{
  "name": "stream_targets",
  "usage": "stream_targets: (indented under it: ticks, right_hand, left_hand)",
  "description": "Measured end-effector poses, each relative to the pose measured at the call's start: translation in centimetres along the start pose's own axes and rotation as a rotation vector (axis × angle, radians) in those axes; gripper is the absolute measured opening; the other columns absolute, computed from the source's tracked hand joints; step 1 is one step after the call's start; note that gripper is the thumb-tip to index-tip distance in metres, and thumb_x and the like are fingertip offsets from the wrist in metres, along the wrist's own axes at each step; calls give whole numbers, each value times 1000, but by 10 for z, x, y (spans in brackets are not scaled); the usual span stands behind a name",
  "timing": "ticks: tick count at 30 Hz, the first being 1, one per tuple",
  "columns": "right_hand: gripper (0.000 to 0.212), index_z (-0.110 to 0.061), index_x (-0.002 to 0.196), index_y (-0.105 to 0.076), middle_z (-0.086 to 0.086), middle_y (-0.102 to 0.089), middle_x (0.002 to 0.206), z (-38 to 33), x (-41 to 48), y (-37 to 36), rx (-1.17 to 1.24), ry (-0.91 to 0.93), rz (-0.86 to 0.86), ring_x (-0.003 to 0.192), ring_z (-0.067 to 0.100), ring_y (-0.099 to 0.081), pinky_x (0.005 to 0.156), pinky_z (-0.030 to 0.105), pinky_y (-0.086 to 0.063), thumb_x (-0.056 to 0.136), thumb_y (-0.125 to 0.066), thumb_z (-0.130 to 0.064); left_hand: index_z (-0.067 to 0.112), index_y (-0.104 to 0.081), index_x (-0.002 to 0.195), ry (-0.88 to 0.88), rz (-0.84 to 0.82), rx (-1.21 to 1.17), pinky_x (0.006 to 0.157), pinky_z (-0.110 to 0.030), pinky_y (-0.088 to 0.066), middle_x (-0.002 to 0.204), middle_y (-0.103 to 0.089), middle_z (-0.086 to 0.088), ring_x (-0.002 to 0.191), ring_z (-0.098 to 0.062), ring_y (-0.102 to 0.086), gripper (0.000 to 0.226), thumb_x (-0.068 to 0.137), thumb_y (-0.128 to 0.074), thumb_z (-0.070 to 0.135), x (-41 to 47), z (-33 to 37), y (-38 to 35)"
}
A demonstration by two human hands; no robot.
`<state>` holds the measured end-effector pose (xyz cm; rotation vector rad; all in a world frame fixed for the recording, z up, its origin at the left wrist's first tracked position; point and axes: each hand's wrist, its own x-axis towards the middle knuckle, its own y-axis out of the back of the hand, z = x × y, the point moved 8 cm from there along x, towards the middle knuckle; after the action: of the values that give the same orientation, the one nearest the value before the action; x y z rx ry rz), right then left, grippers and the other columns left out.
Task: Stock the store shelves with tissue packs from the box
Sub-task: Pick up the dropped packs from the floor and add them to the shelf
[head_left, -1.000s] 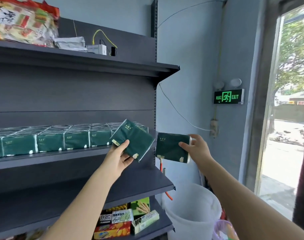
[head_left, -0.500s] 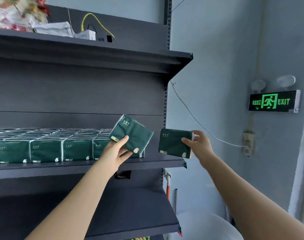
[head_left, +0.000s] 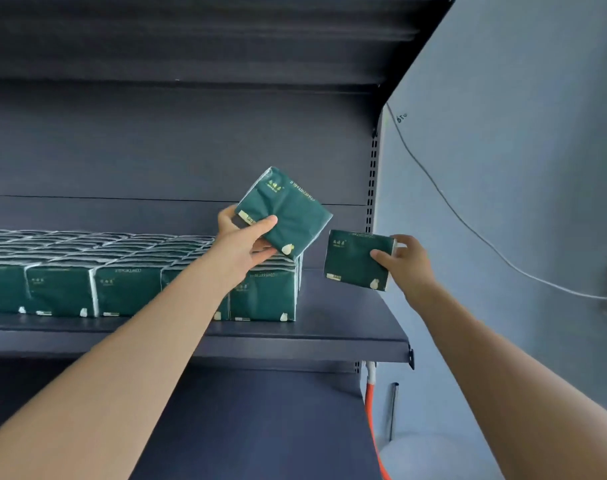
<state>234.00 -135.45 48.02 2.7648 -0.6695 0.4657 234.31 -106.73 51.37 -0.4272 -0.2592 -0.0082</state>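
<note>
On the left, green packs [head_left: 128, 292] stand in rows on the shelf [head_left: 347, 317]. Our left hand [head_left: 241, 242] curls round a tilted pack [head_left: 288, 206], just above the end of the rows. Our right hand [head_left: 407, 263] pinches a second pack [head_left: 354, 258] by its right edge, upright over the bare shelf end. A wire [head_left: 468, 225] hangs on the wall [head_left: 520, 133].

Both hands at dark grey metal shelf [head_left: 347, 327], one dark green plastic-wrapped tissue pack each.
Left hand [head_left: 241, 245] grips a tilted pack [head_left: 288, 207] above the right end of the stocked row of green packs [head_left: 128, 271]. Right hand [head_left: 407, 263] pinches an upright pack [head_left: 354, 259] over the bare shelf end, near a blue-grey wall [head_left: 520, 150] with a thin grey cable [head_left: 444, 199].
</note>
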Motion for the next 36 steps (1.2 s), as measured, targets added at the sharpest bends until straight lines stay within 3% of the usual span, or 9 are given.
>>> stream_targets:
  ticks: [4,7,11,14,20,28,36]
  right_hand:
    - [45,-14,125,-48,0,-62,94,22,48,-30,-85,1,-25,78,15,-60,63,27,-47,85,-68,-17]
    - [47,-17,125,-49,7,-63,112,36,90,-57,-157,14,-32,99,24,-61,80,36,-51,82,-70,-22]
    - [46,-17,123,-51,6,-62,115,58,138,-91,-201,26,-44,101,24,-60,77,33,-50,81,-71,-21]
    - [51,-17,126,-50,6,-60,115,72,164,-106,-273,22,-44,101,26,-59,75,36,-53,81,-73,-23]
    - [53,-16,126,-51,0,-57,108,82,194,-130,-418,81,-92,99,19,-53,76,24,-39,79,-75,-22]
    - [37,-9,104,-47,2,-52,88,105,199,-146,-485,93,-32,81,19,-48,55,24,-31,80,-73,-21]
    - [40,-12,114,-50,2,-56,104,114,197,-148,-429,94,-6,89,19,-52,70,28,-39,83,-71,-25]
  left_hand:
    - [21,-35,118,0,-17,55,72,-37,-58,116,-59,-6,89,-21,-68,49,85,-66,1,54,-7,2]
    - [17,-34,115,-8,-12,95,70,-36,-57,116,-58,-6,91,-23,-67,48,84,-67,0,100,-7,2]
    - [12,-36,118,-26,-52,180,71,-34,-59,119,-61,-10,93,-23,-69,50,82,-70,1,155,-8,-1]
    - [19,-36,103,-62,-59,222,63,-28,-59,117,-60,-7,92,-19,-68,43,82,-70,1,183,-9,-2]
    - [21,-36,94,-95,-38,225,72,-31,-57,116,-60,-8,91,-19,-68,41,82,-70,2,212,-10,8]
    - [5,-37,126,-56,-39,200,78,-35,-58,117,-62,-12,92,-21,-70,59,79,-73,3,222,-18,15]
    - [8,-37,122,-8,-16,197,79,-36,-57,116,-62,-11,95,-22,-69,56,79,-73,3,213,-36,8]
